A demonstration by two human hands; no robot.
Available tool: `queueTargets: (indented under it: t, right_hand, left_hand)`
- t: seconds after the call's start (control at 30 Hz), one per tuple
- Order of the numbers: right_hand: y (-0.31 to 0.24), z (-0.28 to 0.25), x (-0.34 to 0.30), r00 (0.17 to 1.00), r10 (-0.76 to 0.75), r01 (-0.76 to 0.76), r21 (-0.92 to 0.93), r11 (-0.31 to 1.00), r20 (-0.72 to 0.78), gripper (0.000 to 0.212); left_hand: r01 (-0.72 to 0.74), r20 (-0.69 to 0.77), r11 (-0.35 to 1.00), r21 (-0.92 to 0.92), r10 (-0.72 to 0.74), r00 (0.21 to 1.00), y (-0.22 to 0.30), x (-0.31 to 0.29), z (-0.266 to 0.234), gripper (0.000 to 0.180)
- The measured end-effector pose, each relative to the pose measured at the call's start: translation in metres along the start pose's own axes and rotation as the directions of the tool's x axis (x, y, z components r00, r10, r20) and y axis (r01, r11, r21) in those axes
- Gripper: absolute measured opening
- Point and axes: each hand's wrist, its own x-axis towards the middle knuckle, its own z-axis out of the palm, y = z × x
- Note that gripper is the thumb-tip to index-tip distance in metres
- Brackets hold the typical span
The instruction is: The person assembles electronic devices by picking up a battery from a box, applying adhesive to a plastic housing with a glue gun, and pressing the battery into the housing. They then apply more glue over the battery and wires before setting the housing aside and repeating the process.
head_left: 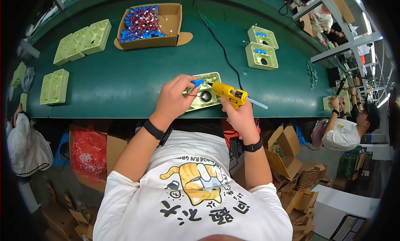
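- At the far left of the green counter, pale green moulded plastic trays lie in a row of three, with two more pale green trays nearer the front edge.
- Further right, at the back, an open brown cardboard box holds a heap of blue parts with red wires.
- The left hand, with a black band at the wrist, rests on the left end of a pale green plastic housing lying at the near edge of the counter; its grip is pinched on a small blue connector with a thin red wire, held over the housing.
- A dark round opening sits in the housing between the two hands.
- The right hand, also with a black wrist band, has its grip clenched around the handle of a yellow glue gun; the nozzle points left, down toward the round opening, and a clear glue stick juts out at the back.
- A black cable runs across the counter behind the gun.
- Further right stand two more pale green housings with blue parts fitted, one just behind the other.
- At the far right, beyond the counter's end, another person in a white shirt sits with both hands raised.
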Motion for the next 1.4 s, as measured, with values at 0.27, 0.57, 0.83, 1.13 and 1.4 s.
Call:
queueTargets:
  t: [0.27,0.57,0.83,1.13,1.4]
  right_hand:
    - [-0.01,-0.004,0.002,0.998,0.062,-0.061,-0.081,0.995,0.017,0.037]
    - [-0.005,-0.007,0.0,0.994,0.096,-0.096,0.017,0.995,0.046,0.037]
    - [-0.001,-0.005,-0.004,0.993,0.117,-0.119,0.074,0.99,0.03,0.04]
    - [0.009,0.002,-0.013,0.998,0.054,-0.052,0.088,0.995,-0.022,0.039]
    - [0.005,0.002,-0.012,0.999,0.036,-0.034,0.103,0.994,-0.015,0.038]
  left_hand:
    - [0.012,0.048,1.0,-0.002,-0.011,0.999,0.0,-0.003,-0.001,0.02]
    - [0.027,0.079,1.0,0.016,-0.028,0.997,0.004,0.005,-0.001,0.016]
    - [-0.078,0.155,0.962,0.262,0.038,0.987,0.015,0.013,-0.017,0.015]
    - [-0.134,0.219,0.969,0.209,0.087,0.972,0.006,0.009,-0.02,0.02]
    - [-0.22,0.42,0.878,0.425,0.024,0.907,0.023,0.027,-0.031,0.019]
